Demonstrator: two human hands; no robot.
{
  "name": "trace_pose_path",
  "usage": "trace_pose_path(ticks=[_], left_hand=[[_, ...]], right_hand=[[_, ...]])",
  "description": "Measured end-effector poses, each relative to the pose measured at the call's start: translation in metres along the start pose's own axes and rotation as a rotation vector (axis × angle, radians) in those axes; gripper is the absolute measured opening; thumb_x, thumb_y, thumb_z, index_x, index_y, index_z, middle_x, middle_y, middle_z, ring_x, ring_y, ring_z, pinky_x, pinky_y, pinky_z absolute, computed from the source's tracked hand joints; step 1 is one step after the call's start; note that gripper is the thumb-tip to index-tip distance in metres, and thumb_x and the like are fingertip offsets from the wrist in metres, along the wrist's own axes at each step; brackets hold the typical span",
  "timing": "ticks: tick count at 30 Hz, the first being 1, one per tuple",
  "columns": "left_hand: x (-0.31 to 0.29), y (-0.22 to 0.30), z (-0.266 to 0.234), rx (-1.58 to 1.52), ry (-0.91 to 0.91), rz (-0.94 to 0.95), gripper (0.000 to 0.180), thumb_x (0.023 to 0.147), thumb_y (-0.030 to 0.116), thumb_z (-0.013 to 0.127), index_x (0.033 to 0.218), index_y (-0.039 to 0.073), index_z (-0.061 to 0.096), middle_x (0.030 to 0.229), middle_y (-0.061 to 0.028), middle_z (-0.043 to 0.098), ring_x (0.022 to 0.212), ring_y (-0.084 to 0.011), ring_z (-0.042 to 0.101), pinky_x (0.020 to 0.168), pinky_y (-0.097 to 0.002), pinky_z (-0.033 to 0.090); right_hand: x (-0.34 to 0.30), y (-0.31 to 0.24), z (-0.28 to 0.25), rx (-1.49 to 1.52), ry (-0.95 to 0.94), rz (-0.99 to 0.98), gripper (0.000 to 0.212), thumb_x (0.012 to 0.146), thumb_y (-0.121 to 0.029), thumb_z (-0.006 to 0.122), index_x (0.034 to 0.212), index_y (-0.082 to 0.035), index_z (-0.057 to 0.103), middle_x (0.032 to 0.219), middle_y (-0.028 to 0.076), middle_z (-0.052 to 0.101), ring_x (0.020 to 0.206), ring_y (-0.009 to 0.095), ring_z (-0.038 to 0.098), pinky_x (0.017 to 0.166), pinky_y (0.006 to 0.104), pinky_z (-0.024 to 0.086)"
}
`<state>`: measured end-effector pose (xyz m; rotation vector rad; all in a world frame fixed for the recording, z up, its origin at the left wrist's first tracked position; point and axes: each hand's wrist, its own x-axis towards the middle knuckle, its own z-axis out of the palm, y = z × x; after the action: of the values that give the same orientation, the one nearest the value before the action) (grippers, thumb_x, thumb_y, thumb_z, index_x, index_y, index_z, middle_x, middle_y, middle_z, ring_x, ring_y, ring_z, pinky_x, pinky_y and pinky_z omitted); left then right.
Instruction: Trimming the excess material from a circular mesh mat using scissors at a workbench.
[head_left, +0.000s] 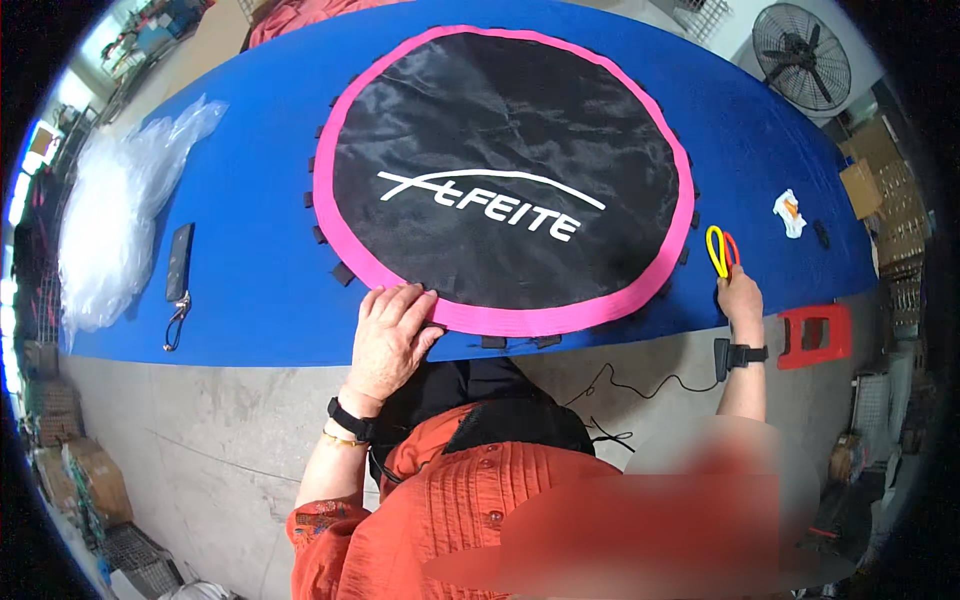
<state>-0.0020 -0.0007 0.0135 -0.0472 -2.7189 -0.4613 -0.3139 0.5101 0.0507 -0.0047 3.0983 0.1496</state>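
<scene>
A round black fabric mat [520,120] with a pink border and black tabs around its rim lies flat on the blue table. My left hand [392,325] rests on the near left part of the pink border, its fingers laid over the band and the thumb apart near the edge. Right of the mat, near the table's front edge, my right hand [741,298] is closed on a yellow and red looped tool [717,250] that looks like scissors. Its loops point away from me; the rest is hidden by the hand.
Clear plastic bags [120,220] and a dark phone-like device [180,262] with a strap lie at left on the blue table [250,190]. At right is a white and orange crumpled wrapper [789,214]. A red plastic stool [815,336] stands beyond the near edge; a fan [802,57] is behind.
</scene>
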Motion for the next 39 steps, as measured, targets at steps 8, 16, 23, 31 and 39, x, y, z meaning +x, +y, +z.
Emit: trace_pose_path(ticks=[8, 16, 23, 31, 39], left_hand=[[0.001, -0.001, -0.005, -0.008, -0.074, 0.021, 0.055, 0.095, 0.039, 0.075, 0.14, 0.009, 0.065, 0.143, -0.0148, 0.064, 0.131, -0.0376, 0.058, 0.117, -0.0543, 0.04], [0.011, 0.004, -0.009, 0.035, -0.098, 0.045, 0.056, 0.096, 0.043, 0.074, 0.136, 0.006, 0.065, 0.14, -0.0142, 0.065, 0.132, -0.036, 0.057, 0.115, -0.0536, 0.041], [0.04, 0.016, -0.046, -0.197, -0.182, -0.009, 0.037, 0.094, 0.033, 0.079, 0.117, 0.004, 0.071, 0.107, -0.0154, 0.071, 0.1, -0.0356, 0.068, 0.089, -0.0451, 0.054], [0.05, -0.079, -0.067, 0.046, 0.077, -0.551, 0.06, 0.093, 0.02, 0.077, 0.142, -0.004, 0.054, 0.144, -0.0334, 0.055, 0.131, -0.0502, 0.056, 0.11, -0.0506, 0.05], [0.063, -0.1, -0.077, -0.218, 0.002, -0.96, 0.067, 0.088, 0.022, 0.083, 0.144, -0.003, 0.054, 0.12, -0.0299, 0.071, 0.113, -0.0449, 0.07, 0.1, -0.0465, 0.056]], right_hand=[[-0.002, 0.014, 0.011, 0.04, -0.021, -0.056, 0.04, 0.104, -0.031, 0.063, 0.129, 0.0, 0.058, 0.112, 0.032, 0.074, 0.108, 0.05, 0.071, 0.091, 0.0588, 0.057], [-0.04, -0.041, -0.02, 0.015, 0.205, -0.096, 0.045, 0.101, -0.036, 0.068, 0.133, -0.004, 0.067, 0.111, 0.026, 0.075, 0.103, 0.044, 0.073, 0.09, 0.0533, 0.058], [-0.011, -0.102, -0.042, 0.474, 0.039, -0.162, 0.068, 0.095, -0.043, 0.074, 0.143, 0.003, 0.06, 0.086, 0.017, 0.073, 0.079, 0.032, 0.073, 0.077, 0.0436, 0.056], [0.05, -0.066, 0.011, 0.79, -0.039, -0.043, 0.077, 0.093, -0.041, 0.08, 0.147, 0.008, 0.056, 0.089, 0.008, 0.07, 0.083, 0.019, 0.067, 0.076, 0.0353, 0.055], [0.048, -0.091, -0.033, 1.208, -0.403, 0.018, 0.036, 0.103, -0.019, 0.072, 0.136, -0.005, 0.068, 0.093, -0.002, 0.072, 0.071, 0.004, 0.061, 0.055, 0.0216, 0.043]])
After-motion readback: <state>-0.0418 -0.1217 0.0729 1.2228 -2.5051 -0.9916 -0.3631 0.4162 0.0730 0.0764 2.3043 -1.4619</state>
